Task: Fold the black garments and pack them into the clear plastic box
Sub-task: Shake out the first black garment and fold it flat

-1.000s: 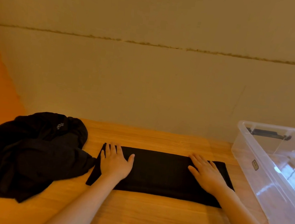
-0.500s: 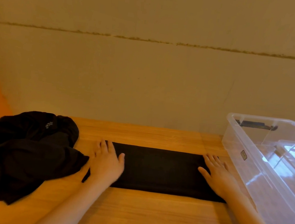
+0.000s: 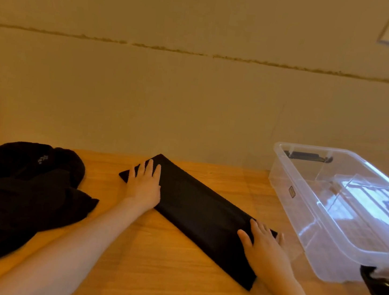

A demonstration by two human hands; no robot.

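A black garment folded into a long narrow strip [image 3: 195, 211] lies diagonally on the wooden table [image 3: 172, 279], its far end at the left and its near end at the right. My left hand [image 3: 144, 185] presses flat on the far end with straight fingers. My right hand [image 3: 262, 246] lies flat on the near end. A heap of unfolded black garments [image 3: 16, 194] sits at the table's left. The clear plastic box [image 3: 302, 217] stands open at the right, with nothing black inside that I can see.
The box has black latch handles, one at its far end [image 3: 307, 156] and one at its near corner [image 3: 382, 285]. A beige wall [image 3: 194, 98] rises straight behind the table. The table's front edge runs just below my forearms.
The folded strip has swung from lying straight across the table to a diagonal; my left hand pushed its end away and my right hand drew its end nearer. The view has shifted left.
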